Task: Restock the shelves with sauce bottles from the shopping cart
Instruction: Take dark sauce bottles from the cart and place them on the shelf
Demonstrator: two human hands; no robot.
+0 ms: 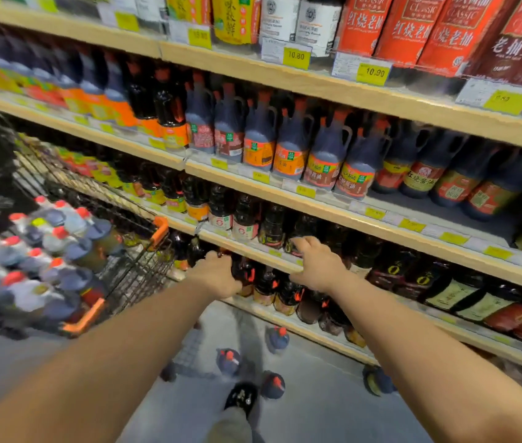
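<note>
Four squat bottles (229, 361) with red caps stand on the smooth grey floor (317, 410), beside a black shoe (242, 398). Left of them, a wire cart (138, 270) with orange plastic corners is packed with red-capped bottles (45, 251), rounded at the shoulder. The left hand (216, 274) wraps its fingers round a dark bottle (245, 273) in the front row of the low shelf (310, 338). The right hand (317, 263) lies over the pale wooden lip of the next shelf (253, 249), fingers bent against a glossy bottle (304, 227); whether they hold it I cannot tell. Higher up, handled jugs (291, 145) with orange labels fill a shelf. Tall red-labelled bottles (413, 30) line the top, above yellow price tags (296, 57).
</note>
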